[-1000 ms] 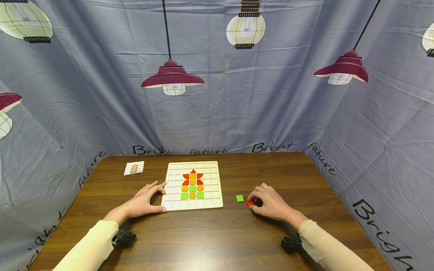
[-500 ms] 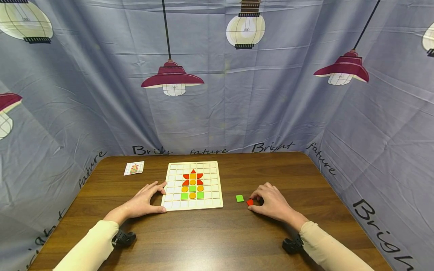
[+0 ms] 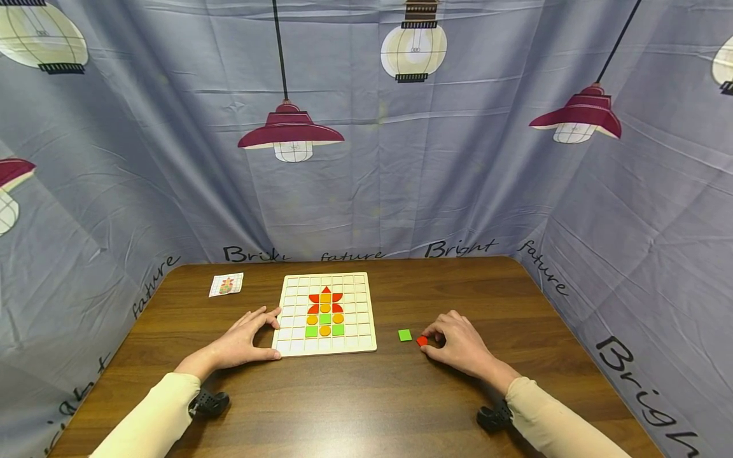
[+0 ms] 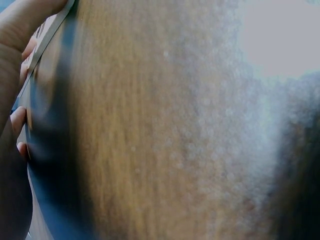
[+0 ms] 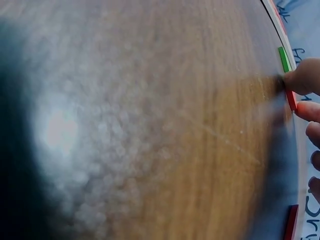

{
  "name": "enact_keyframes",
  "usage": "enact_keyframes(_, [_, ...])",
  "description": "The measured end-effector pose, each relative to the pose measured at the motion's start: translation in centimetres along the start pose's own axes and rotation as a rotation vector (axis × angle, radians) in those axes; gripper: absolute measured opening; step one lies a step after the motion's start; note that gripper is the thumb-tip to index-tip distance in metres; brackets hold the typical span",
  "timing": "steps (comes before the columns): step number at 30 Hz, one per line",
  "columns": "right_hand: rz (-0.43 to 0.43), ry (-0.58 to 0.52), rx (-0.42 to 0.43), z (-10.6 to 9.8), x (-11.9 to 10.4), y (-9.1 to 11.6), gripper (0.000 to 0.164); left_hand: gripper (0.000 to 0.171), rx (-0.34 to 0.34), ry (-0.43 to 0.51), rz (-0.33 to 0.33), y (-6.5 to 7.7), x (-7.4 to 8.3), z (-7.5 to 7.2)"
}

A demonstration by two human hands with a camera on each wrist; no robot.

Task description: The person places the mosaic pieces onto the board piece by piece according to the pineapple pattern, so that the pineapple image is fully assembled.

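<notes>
In the head view a pale square grid board [image 3: 359, 315] carries a pattern of red, orange and green tiles. My left hand [image 3: 243, 337] rests at its left edge, thumb at the near corner and forefinger further up, spread apart. The left wrist view has the thumb [image 4: 30, 25] against the board's edge. To the right of the board, my right hand [image 3: 455, 340] pinches a small red tile [image 3: 422, 341] between thumb and forefinger, low at the tabletop. A square green tile [image 3: 404, 335] lies just left of it. In the right wrist view the red tile [image 5: 291, 99] appears edge-on between the fingertips.
A small printed card [image 3: 226, 284] with a similar pattern lies at the back left of the brown wooden table [image 3: 343, 407]. Behind the table hangs a grey-blue curtain [image 3: 355, 210]. A dark red shape [image 5: 291, 225] shows low in the right wrist view.
My right hand has shifted slightly to the right and its forefinger has drawn back, so more of the red tile shows. The left hand, board and green tile have stayed put.
</notes>
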State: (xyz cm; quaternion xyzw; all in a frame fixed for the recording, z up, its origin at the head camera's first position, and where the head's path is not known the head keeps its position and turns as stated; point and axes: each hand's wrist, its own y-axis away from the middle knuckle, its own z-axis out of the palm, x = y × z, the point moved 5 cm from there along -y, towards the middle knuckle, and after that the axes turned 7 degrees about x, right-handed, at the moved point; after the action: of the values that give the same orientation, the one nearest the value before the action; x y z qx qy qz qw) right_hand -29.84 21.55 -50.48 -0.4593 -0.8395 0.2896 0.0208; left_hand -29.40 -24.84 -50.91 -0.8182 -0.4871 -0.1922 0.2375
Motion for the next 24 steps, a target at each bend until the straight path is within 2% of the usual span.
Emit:
enact_keyframes(6, [-0.008,0.005,0.020,0.0,-0.2,-0.2,0.022,0.052,0.000,0.002,-0.002,0.0,0.2,-0.1])
enact_keyframes(12, [-0.010,-0.053,0.055,-0.3,-1.4,-1.4,0.021,0.052,0.005,0.011,0.000,0.1,0.0,-0.2])
enact_keyframes(17, [-0.069,-0.103,0.035,0.5,-4.2,-3.2,0.022,0.051,0.029,0.017,0.031,0.2,0.0,-0.2])
enact_keyframes(24, [-0.180,-0.135,-0.008,3.0,-9.1,-5.7,0.023,0.051,0.022,0.023,0.019,0.1,0.1,-0.1])
